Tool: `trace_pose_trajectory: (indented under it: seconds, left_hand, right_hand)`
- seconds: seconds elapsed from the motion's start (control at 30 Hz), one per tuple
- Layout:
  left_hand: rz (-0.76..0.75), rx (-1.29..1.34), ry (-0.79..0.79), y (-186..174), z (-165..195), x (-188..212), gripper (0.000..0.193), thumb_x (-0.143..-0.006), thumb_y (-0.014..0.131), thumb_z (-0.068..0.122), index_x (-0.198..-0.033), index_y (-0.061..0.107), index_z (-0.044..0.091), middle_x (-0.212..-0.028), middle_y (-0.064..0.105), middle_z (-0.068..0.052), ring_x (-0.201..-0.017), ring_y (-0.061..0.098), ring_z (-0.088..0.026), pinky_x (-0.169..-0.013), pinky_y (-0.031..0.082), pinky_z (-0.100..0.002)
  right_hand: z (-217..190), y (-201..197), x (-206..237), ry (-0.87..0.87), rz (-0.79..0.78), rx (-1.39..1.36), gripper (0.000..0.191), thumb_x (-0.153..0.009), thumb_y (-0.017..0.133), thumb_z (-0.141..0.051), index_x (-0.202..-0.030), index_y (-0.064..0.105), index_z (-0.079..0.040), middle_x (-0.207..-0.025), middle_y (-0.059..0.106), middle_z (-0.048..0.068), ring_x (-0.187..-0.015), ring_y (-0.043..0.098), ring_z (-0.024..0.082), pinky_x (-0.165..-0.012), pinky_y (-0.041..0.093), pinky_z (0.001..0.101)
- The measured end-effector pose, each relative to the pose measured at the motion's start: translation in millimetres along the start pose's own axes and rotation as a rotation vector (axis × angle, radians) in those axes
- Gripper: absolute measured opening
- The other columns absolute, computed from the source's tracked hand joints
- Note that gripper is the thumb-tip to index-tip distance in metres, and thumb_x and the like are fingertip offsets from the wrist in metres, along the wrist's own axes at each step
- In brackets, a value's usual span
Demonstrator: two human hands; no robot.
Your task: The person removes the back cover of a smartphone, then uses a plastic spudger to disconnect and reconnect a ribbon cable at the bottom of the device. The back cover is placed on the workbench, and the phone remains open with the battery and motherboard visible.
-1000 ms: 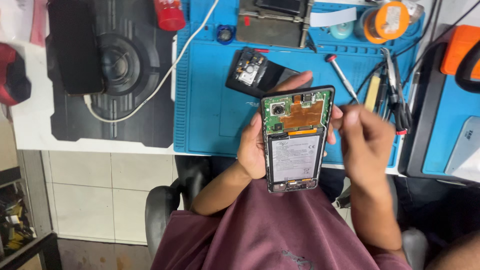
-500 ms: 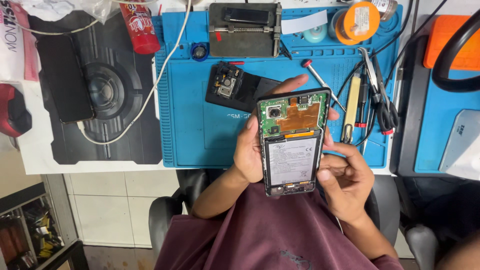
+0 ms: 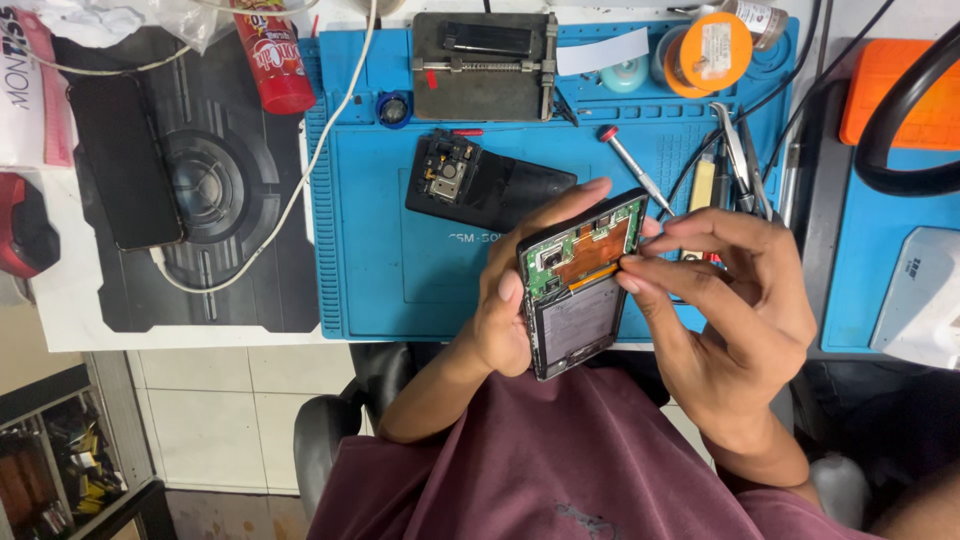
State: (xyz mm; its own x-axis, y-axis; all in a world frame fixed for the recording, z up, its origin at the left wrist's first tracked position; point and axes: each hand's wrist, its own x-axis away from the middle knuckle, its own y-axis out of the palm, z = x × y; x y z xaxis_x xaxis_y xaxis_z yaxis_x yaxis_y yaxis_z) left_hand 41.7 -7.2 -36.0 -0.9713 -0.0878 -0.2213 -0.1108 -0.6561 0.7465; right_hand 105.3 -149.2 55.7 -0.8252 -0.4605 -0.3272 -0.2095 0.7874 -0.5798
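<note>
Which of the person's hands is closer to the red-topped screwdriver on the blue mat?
Right. The right hand lies just beside the screwdriver; the left hand holds the opened phone, farther away.

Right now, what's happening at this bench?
A person seated at the bench holds an opened phone in the left hand, its back off so the green board and battery show. The right hand pinches at the orange flex near the phone's upper half. On the blue mat behind lie the removed black back cover, a red-tipped screwdriver and tweezers. Another phone lies on the black pad at the left.
</note>
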Motion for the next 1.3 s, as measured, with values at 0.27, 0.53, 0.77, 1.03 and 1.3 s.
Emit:
trace_pose_trajectory:
  seconds: [0.27,0.53,0.77,1.03,1.3]
  left_hand:
    - [-0.021,-0.837,0.287,2.0,17.2,-13.7,0.065,-0.113,0.023,0.047,-0.145,0.046,-0.004,-0.137,0.063,-0.025,-0.123,0.067,-0.035,-0.107,0.057,-0.041]
    - [0.008,-0.782,0.186,-8.1,19.8,-11.4,0.068,-0.116,0.026,0.05,-0.153,0.048,-0.003,-0.135,0.064,-0.021,-0.109,0.07,-0.025,-0.093,0.057,-0.034]
    - [0.148,-0.024,-0.017,-7.9,4.5,-1.6,0.078,-0.109,0.042,0.058,-0.162,0.026,0.002,-0.144,0.054,-0.027,-0.117,0.065,-0.032,-0.099,0.058,-0.042]
    - [0.245,0.285,0.243,-23.0,2.6,-11.4,0.064,-0.118,0.031,0.055,-0.164,0.023,0.011,-0.139,0.053,-0.028,-0.114,0.069,-0.035,-0.09,0.062,-0.049]
    - [0.298,0.362,0.138,-11.7,8.7,-19.3,0.083,-0.106,0.023,0.066,-0.163,0.027,0.006,-0.159,0.038,-0.025,-0.132,0.056,-0.032,-0.106,0.057,-0.051]
  right_hand:
    - [-11.2,-4.6,-8.3,0.02,-0.052,-0.003,0.021,-0.084,0.081,0.008,-0.102,0.074,0.003,-0.113,0.057,0.017,-0.102,0.069,0.023,-0.086,0.061,0.0301]
    - [25.2,-8.7,-25.7,0.037,-0.296,-0.066,0.017,-0.087,0.082,0.001,-0.102,0.073,0.003,-0.111,0.061,0.012,-0.096,0.068,0.018,-0.083,0.057,0.0291]
    - [47.1,-13.0,-21.1,0.179,-0.415,-0.522,0.01,-0.095,0.073,0.005,-0.104,0.068,0.002,-0.111,0.061,0.009,-0.105,0.066,0.016,-0.093,0.059,0.0281]
    - [55.5,0.3,20.9,0.517,-0.376,-0.694,0.035,-0.09,0.068,0.011,-0.124,0.057,0.008,-0.116,0.071,0.018,-0.103,0.072,0.024,-0.087,0.062,0.0341]
    - [59.6,21.9,44.7,0.425,-0.13,-0.788,0.035,-0.095,0.066,0.017,-0.127,0.054,0.011,-0.117,0.071,0.019,-0.101,0.076,0.029,-0.09,0.068,0.0385]
